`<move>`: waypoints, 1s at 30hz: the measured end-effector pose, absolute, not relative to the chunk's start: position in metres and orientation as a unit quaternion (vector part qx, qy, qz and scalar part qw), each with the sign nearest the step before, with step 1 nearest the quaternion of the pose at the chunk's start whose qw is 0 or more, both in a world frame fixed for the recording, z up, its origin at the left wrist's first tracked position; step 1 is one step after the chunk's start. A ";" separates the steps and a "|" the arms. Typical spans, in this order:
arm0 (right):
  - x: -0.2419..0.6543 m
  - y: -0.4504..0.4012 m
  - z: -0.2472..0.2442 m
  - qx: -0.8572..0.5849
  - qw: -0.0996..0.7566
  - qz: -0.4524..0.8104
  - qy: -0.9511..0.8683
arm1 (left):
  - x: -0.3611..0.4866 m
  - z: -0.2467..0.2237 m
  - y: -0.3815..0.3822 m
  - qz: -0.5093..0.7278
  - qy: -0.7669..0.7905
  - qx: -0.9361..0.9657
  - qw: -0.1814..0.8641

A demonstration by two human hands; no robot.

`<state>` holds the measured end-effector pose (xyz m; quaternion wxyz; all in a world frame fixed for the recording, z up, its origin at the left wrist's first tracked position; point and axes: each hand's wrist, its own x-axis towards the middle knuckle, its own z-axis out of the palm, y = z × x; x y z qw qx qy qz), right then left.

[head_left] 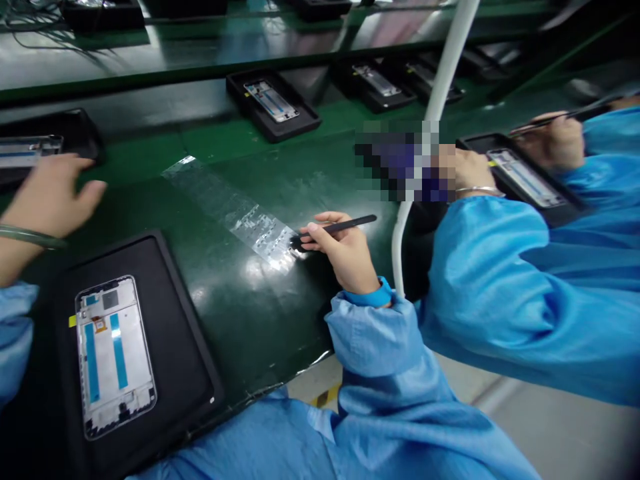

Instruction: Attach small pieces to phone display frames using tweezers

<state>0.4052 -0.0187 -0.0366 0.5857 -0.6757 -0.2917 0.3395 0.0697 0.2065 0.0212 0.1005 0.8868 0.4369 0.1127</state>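
Note:
My right hand [353, 257] pinches black tweezers [356, 222], their tips at the near end of a clear film strip [240, 217] that carries small dark pieces. This strip lies flat on the green mat. At the left, my left hand [47, 197] has its thumb spread and fingers stretched, nothing visible in it. It reaches over the edge of a black tray holding a phone frame [23, 152]; contact is unclear. Closest to me, a silver phone frame [135, 340] with blue strips and a yellow tab sits in a black tray [183, 340].
Further black trays [280, 131] with phone frames line the back, under a raised shelf [190, 50]. A white tube [450, 60] rises right of my right hand. Beyond it, a co-worker's blue sleeve [480, 267] and hand reach in, near another phone frame [527, 179].

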 end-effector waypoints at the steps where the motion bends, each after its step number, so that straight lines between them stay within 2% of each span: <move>1: 0.406 -0.022 -0.037 -0.688 0.578 0.328 -0.292 | 0.091 0.019 0.193 0.112 0.382 0.913 0.085; 4: 0.407 -0.030 -0.039 -0.713 0.560 0.303 -0.294 | 0.153 0.012 0.143 0.014 0.175 0.973 0.149; 8: 0.407 -0.034 -0.042 -0.725 0.533 0.293 -0.322 | 0.205 -0.002 0.090 -0.036 0.068 0.985 0.155; 16: 0.410 -0.031 -0.047 -0.714 0.511 0.304 -0.370 | 0.227 -0.025 0.079 -0.025 0.067 0.991 0.114; 22: 0.405 -0.026 -0.039 -0.681 0.547 0.358 -0.331 | 0.227 -0.033 0.071 0.017 0.068 0.994 0.081; 27: 0.407 -0.024 -0.041 -0.647 0.595 0.395 -0.267 | 0.226 -0.037 0.070 0.033 0.068 0.993 0.087; 30: 0.407 -0.023 -0.042 -0.650 0.597 0.385 -0.271 | 0.226 -0.039 0.069 0.051 0.072 0.991 0.100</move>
